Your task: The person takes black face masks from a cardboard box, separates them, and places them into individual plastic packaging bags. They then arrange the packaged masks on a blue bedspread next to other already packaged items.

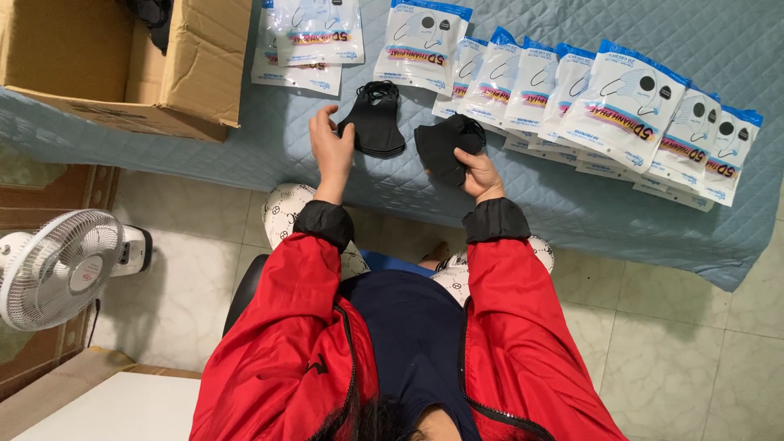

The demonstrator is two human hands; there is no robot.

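We list a home packing spot: quilted blue cover point(572, 204), tiled floor point(653, 351), white fan point(57, 265), cardboard box point(122, 65), rows of bagged masks point(629, 102).

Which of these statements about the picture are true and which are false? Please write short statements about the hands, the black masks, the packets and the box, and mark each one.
1. The right hand holds a bunch of black masks. True.
2. The left hand grips a sealed packet. False: it holds no packet and is beside a stack of black masks lying on the blue quilted cover.
3. The sealed mask packets lie in an overlapping row. True.
4. The cardboard box is closed with tape. False: its flaps are open.
5. A white fan stands on the floor. True.
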